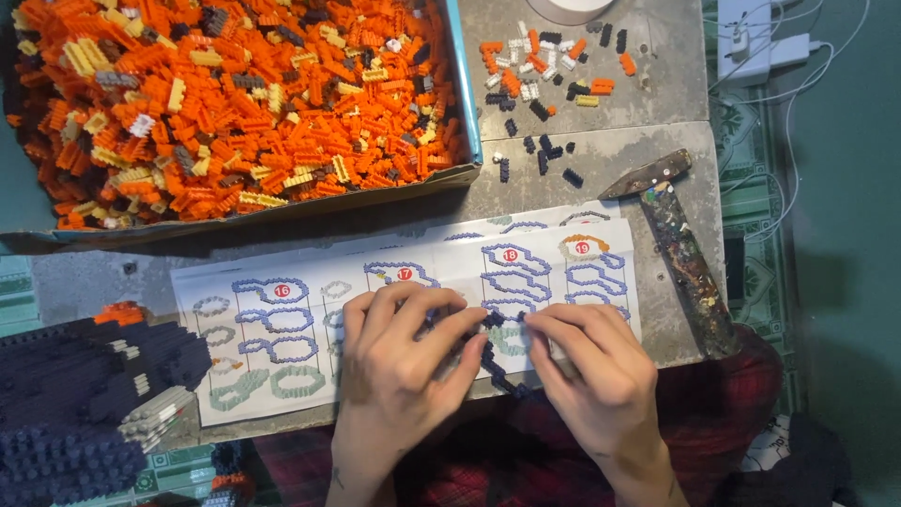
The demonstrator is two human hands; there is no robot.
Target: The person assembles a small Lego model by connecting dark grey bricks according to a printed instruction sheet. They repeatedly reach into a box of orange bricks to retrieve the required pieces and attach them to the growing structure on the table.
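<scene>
My left hand (399, 361) and right hand (591, 371) meet near the middle of the desk (601, 155), fingertips pinched shut on a thin dark strip of tiny bricks (490, 352) held just above the instruction sheet (310, 319). I judge that strip very light, rigid in each brick but brittle at its joints, so I would hold it by the sides close to the join. Both wrists come in from the near edge, palms down, fingers curled. To the far left sits a tray of orange bricks (244, 103); far right of it lie loose bricks (544, 70), and a hammer (680, 249) lies at the right. A dark brick model (75, 394) stands near left.
</scene>
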